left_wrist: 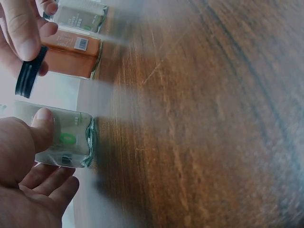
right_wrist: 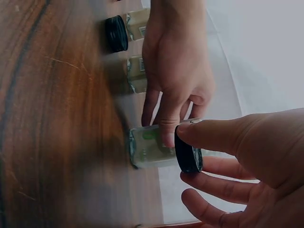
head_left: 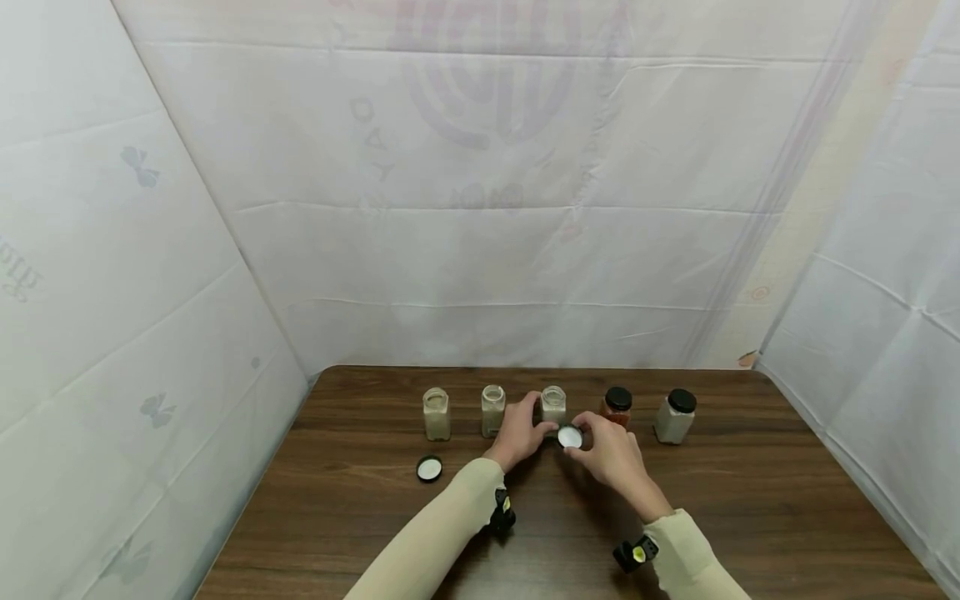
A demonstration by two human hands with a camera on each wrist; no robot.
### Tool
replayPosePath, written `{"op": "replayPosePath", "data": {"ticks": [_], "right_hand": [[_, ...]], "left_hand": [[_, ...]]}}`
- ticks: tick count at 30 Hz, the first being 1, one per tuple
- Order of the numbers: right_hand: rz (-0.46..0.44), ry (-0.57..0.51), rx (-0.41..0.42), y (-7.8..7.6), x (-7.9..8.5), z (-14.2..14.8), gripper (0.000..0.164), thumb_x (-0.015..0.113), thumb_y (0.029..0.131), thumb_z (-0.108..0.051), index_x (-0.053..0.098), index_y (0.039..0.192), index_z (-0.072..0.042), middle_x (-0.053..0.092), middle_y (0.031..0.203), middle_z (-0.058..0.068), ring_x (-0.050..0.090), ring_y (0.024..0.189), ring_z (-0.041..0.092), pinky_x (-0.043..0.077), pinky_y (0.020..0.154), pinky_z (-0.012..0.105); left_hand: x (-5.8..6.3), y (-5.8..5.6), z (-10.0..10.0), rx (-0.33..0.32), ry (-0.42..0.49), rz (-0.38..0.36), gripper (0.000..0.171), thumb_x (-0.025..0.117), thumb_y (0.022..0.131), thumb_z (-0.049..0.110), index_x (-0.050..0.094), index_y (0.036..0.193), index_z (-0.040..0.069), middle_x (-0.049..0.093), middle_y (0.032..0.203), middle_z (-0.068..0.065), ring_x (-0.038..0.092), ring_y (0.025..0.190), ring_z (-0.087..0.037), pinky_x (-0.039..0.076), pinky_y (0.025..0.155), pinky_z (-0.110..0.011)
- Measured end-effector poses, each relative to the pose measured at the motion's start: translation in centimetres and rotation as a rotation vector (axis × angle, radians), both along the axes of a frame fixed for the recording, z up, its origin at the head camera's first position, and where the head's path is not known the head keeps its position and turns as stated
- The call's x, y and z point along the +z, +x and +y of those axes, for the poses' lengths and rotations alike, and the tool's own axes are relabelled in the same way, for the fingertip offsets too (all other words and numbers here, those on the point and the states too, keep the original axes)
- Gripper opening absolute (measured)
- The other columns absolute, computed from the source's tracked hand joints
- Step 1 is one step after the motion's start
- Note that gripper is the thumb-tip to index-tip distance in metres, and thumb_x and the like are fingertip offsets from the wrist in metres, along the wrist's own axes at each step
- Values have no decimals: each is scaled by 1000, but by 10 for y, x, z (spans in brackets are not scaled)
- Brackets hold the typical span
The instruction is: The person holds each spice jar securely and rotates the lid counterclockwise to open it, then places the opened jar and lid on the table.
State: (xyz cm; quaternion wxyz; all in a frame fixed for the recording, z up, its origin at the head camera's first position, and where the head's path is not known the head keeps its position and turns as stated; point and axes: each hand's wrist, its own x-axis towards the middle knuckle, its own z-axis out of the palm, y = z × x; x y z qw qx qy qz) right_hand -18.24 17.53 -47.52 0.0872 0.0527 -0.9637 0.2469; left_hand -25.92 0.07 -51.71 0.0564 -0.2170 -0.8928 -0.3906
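Observation:
My left hand (head_left: 519, 433) holds an open glass jar (head_left: 553, 402) of pale powder, thumb on its near face in the left wrist view. The jar stands upright on the table, its mouth uncovered. Just in front of it, my right hand (head_left: 611, 454) pinches a black screw lid (head_left: 570, 437) between thumb and fingers, its white inner side facing up toward me. In the right wrist view the lid (right_wrist: 188, 149) is tipped on edge, beside the jar (right_wrist: 152, 147). To the left of my left hand stands another open jar (head_left: 492, 410) of pale powder.
A third open jar (head_left: 437, 414) stands at the left, with a loose black lid (head_left: 430, 469) lying white side up in front of it. On the right are a black-lidded jar of red-orange powder (head_left: 617, 404) and a black-lidded jar of whitish contents (head_left: 675, 417). White cloth (head_left: 480, 250) hangs behind the wooden table (head_left: 360, 517).

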Motion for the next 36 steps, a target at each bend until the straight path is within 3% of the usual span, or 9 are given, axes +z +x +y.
{"op": "replayPosePath", "data": {"ticks": [10, 24, 36], "right_hand": [[-62, 34, 20, 0, -12, -8, 38, 89, 82, -27, 72, 113, -12, 69, 102, 4, 65, 86, 21, 51, 73, 48], [-107, 46, 47, -4, -35, -24, 36, 91, 79, -32, 73, 105, -16, 68, 92, -1, 65, 83, 18, 51, 75, 47], [-132, 49, 64, -3, -37, -32, 38, 91, 78, -32, 74, 106, -14, 67, 89, -2, 63, 79, 17, 48, 75, 49]], "left_hand": [[0, -1, 1, 6, -8, -20, 49, 77, 95, 26, 58, 135, 6, 70, 119, -9, 67, 114, -26, 54, 96, -41], [0, 1, 0, -2, 6, -25, 49, 76, 95, 24, 57, 136, 4, 70, 119, -11, 67, 113, -28, 54, 95, -41], [0, -1, 0, 0, 17, -28, 47, 77, 95, 24, 58, 135, 6, 71, 117, -9, 68, 111, -26, 54, 95, -41]]}}
